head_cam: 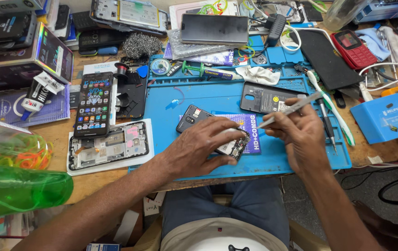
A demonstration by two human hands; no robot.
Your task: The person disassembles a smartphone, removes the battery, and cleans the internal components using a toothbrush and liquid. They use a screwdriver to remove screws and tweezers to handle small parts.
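My left hand (199,146) presses down on an opened dark phone (194,118) that lies with its insides up on a blue work mat (171,100). My right hand (296,130) holds thin metal tweezers (294,108), their tip angled down-left toward the phone's lower end near my left fingertips. A purple flat packet (250,128) lies under the phone. A black back cover (264,97) rests on the mat just beyond my right hand.
A lit phone (94,104) and a bare phone frame (108,146) lie left of the mat. A green bottle (20,188) sits at the near left. A blue box (385,118), a red keypad phone (353,49), cables and tools crowd the right and back.
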